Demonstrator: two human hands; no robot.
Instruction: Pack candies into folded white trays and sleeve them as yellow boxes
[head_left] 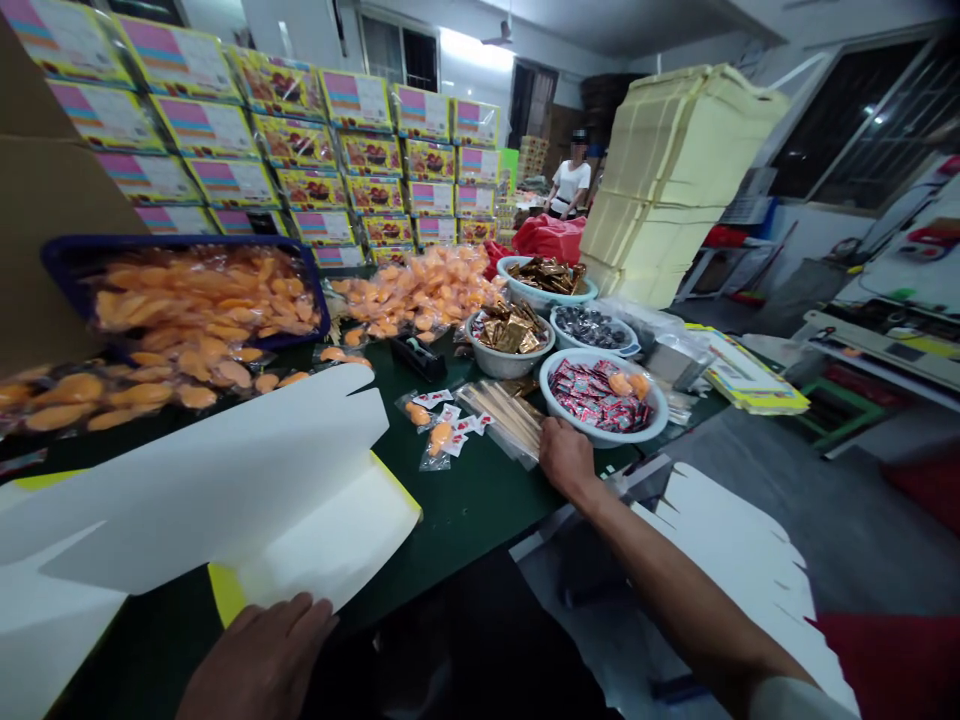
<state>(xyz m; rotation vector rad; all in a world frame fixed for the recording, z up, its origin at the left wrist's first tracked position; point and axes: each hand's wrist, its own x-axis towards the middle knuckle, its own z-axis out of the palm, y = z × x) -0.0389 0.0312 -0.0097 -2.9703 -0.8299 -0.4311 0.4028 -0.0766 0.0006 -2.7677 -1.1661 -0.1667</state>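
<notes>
My left hand (262,655) is at the lower left, its fingers closed over the near edge of an unfolded cardboard box (322,540), white inside with yellow outer edges. Its thumb is hidden. Further right, my right hand (568,457) reaches forward and is closed on the near end of a clear bag of wooden sticks (502,415). Its fingertips are partly hidden. Left of that bag lie small red-and-white packets (463,424) and bagged orange pieces (439,438). Just behind my right hand stands a bowl of red-and-silver sachets (600,400).
Behind are bowls of gold packets (510,335), brown-gold packets (544,275) and dark pieces (594,328). A tape dispenser (418,357) sits mid-table. A blue tray (324,300) holds bagged orange pieces. Printed boxes (375,195) and pale crates (660,180) are stacked behind. A person (571,182) stands far back.
</notes>
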